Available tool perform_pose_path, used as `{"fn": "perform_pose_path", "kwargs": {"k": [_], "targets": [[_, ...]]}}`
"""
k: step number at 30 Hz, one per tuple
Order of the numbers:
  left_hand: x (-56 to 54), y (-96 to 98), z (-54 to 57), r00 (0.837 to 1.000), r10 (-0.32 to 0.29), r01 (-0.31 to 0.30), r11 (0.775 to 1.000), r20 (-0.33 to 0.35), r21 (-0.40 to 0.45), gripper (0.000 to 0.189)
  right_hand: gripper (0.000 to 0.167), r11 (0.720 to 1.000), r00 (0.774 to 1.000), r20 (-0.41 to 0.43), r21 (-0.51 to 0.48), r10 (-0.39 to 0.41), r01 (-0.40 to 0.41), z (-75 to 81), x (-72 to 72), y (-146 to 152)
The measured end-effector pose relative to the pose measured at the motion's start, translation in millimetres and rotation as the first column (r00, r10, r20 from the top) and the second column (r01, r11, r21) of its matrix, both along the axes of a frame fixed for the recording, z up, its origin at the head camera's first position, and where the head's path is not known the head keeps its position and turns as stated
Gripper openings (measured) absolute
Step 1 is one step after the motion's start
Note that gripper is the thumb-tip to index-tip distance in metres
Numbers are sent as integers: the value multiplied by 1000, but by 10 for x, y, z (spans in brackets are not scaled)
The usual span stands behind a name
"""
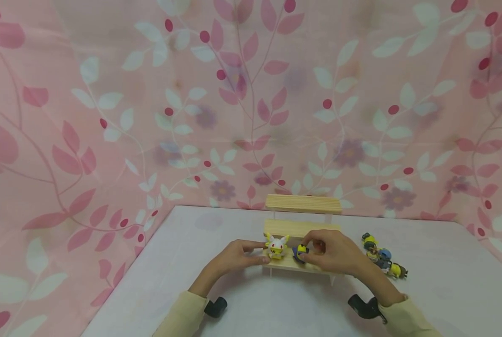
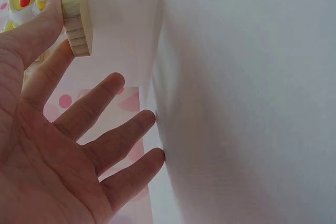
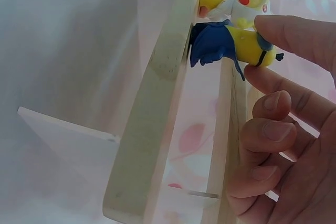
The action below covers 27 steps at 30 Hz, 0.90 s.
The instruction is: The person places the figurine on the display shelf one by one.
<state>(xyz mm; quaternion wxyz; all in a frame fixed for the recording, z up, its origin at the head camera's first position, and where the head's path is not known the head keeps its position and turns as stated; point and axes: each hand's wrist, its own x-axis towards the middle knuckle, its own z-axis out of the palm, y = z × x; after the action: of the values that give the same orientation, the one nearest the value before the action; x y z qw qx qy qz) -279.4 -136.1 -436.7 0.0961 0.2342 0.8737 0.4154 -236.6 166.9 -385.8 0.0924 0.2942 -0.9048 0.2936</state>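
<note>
A three-step wooden display stand (image 1: 303, 203) with clear supports stands on the table. On its lowest board (image 3: 142, 124), at the left, sits a yellow Pikachu figurine (image 1: 276, 248) in a white, red-eyed hooded costume. My left hand (image 1: 240, 257) touches that board's left end with thumb and forefinger, its other fingers spread. Beside the Pikachu, my right hand (image 1: 337, 250) pinches a Minion figurine (image 3: 215, 45) by its yellow head between thumb and forefinger. The Minion wears blue and stands upright with its base at the board; my other right fingers are curled.
Several small figurines (image 1: 396, 270) lie in a cluster on the white-covered table (image 1: 225, 220), right of the stand. A pink floral curtain (image 1: 251, 117) hangs behind the table. Black wrist camera mounts (image 1: 215, 307) show by both sleeves.
</note>
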Motion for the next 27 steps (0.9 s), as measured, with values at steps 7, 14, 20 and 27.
{"fn": "perform_pose_path", "kwargs": {"k": [7,14,20,27], "targets": [[14,1,16,1000,0,0,1000,6,9,50,24,1000,1000,2,23,1,-1,-13,-6,11],[19,1,27,1000,-4,4,1000,1,5,49,26,1000,1000,-8,25,6,-6,5,14,14],[21,0,38,1000,-4,4,1000,0,6,49,26,1000,1000,-18,12,25,-24,27,38,47],[13,0,39,1000,-9,9,1000,-5,2,49,26,1000,1000,6,22,7,-7,37,57,154]]}}
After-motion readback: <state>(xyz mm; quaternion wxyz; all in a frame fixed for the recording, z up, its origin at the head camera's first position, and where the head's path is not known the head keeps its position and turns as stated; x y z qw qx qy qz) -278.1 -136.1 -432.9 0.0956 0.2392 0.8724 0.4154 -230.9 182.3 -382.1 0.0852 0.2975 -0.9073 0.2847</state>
